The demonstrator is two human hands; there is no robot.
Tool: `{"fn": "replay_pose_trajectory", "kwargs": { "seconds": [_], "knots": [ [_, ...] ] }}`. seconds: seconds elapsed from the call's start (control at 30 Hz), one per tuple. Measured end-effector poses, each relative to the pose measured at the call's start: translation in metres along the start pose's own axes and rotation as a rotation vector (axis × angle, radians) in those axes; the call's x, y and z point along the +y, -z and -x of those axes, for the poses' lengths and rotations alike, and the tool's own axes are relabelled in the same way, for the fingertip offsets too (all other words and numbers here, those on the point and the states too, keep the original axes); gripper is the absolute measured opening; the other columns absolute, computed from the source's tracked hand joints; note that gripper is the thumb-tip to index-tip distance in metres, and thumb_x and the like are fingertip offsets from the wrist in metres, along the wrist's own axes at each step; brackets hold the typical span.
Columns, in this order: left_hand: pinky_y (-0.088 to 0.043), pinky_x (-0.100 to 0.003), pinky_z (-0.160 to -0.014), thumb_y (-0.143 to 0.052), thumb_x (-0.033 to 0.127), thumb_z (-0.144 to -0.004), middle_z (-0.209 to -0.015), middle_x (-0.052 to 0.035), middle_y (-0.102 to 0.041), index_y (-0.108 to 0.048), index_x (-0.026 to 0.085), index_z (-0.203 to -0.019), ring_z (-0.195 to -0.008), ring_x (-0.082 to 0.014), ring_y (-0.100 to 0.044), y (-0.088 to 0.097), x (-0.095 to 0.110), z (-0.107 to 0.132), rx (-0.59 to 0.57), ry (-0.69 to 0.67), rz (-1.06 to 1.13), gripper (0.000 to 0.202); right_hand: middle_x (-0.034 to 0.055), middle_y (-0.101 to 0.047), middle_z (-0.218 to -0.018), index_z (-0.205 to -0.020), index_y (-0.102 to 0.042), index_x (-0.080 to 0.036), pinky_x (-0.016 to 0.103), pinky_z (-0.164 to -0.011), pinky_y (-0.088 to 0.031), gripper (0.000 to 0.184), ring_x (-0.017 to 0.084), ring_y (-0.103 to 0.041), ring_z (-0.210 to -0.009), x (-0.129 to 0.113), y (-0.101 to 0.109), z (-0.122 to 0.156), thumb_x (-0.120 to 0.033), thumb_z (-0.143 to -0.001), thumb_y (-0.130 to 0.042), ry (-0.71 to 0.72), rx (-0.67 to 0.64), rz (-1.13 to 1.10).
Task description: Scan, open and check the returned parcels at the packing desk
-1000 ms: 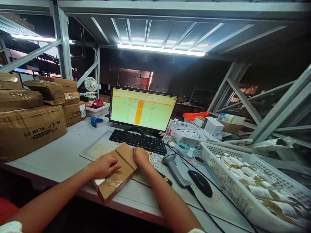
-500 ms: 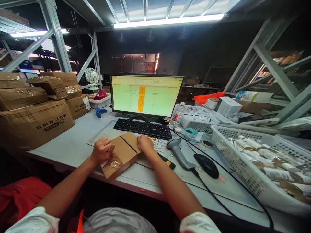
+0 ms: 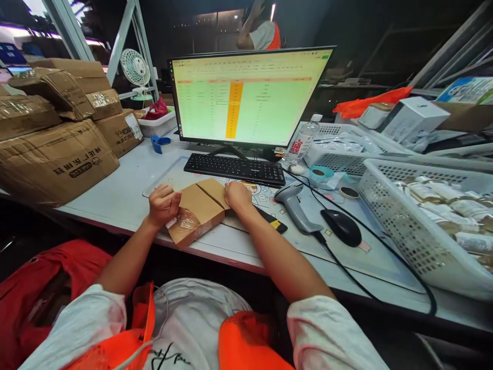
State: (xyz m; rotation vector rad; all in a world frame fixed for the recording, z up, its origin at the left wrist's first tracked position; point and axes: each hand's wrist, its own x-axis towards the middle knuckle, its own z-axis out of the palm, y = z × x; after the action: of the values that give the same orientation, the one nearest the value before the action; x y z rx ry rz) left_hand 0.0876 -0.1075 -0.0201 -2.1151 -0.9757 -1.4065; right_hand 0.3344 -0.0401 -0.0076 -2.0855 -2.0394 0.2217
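Observation:
A small brown cardboard box lies on the grey table in front of the keyboard. Clear tape shows on its near corner. My left hand is curled at the box's left edge, fingers bent against the flap. My right hand rests closed on the box's right end, pressing it down.
A monitor stands behind the keyboard. A barcode scanner and black mouse lie to the right, with cables. A white basket of wrapped items sits far right. Big cardboard boxes stack at left. A person stands behind the monitor.
The camera has tipped down and come closer. My left hand slid from the box's top to its left edge and curled. My right hand stayed on the right end.

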Motion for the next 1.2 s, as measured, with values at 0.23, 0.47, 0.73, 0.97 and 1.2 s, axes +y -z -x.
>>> {"fn": "replay_pose_trajectory", "kwargs": {
  "seconds": [0.23,0.47,0.73,0.97,1.2],
  "knots": [
    [-0.026,-0.033,-0.059,-0.042,0.026,-0.108,-0.056,0.0003,-0.034,-0.032,0.019,-0.057,-0.057,-0.0139,-0.034,0.003,-0.004,0.002,0.122,0.017,-0.035,0.053,0.0260,-0.070,-0.126,-0.125,-0.071,-0.008,0.041,-0.094,-0.050,0.049,0.034,-0.069,-0.117,0.004,-0.004,-0.004,-0.035,-0.109,-0.034,-0.032,0.027,-0.019],
    [-0.035,-0.035,-0.065,-0.036,0.038,-0.109,-0.062,-0.0045,-0.049,-0.048,0.020,-0.058,-0.064,-0.0181,-0.047,0.002,0.003,-0.010,-0.405,-0.038,0.133,0.056,0.0192,-0.073,-0.119,-0.118,-0.073,-0.014,0.037,-0.092,-0.048,0.047,0.032,-0.068,-0.114,0.001,0.011,0.001,-0.044,-0.107,-0.039,0.035,0.044,-0.060],
    [-0.042,-0.040,-0.097,-0.055,0.051,-0.102,-0.114,-0.0088,-0.070,-0.072,0.019,-0.092,-0.105,-0.0243,-0.064,0.013,0.008,-0.020,-0.917,-0.179,0.271,0.037,0.0184,-0.066,-0.126,-0.130,-0.066,-0.015,0.045,-0.099,-0.048,0.042,0.033,-0.062,-0.116,0.085,0.044,0.053,-0.043,-0.101,-0.053,0.146,0.350,-0.012],
    [-0.047,-0.038,-0.085,-0.056,0.056,-0.100,-0.116,-0.0128,-0.074,-0.071,0.016,-0.096,-0.104,-0.0290,-0.070,-0.016,0.022,-0.010,-0.848,0.165,0.017,0.043,0.0190,-0.066,-0.131,-0.139,-0.060,-0.010,0.045,-0.104,-0.047,0.046,0.033,-0.059,-0.123,0.121,0.004,0.095,-0.036,-0.104,-0.045,0.136,0.125,0.136],
    [-0.039,-0.037,-0.067,-0.042,0.058,-0.104,-0.095,-0.0147,-0.076,-0.072,0.015,-0.090,-0.083,-0.0323,-0.071,-0.030,0.042,-0.025,-0.858,0.331,-0.199,0.054,0.0194,-0.067,-0.121,-0.148,-0.054,-0.014,0.045,-0.095,-0.051,0.050,0.034,-0.062,-0.112,0.081,0.005,0.095,-0.031,-0.102,-0.046,0.178,0.116,0.113]
  ]
}}
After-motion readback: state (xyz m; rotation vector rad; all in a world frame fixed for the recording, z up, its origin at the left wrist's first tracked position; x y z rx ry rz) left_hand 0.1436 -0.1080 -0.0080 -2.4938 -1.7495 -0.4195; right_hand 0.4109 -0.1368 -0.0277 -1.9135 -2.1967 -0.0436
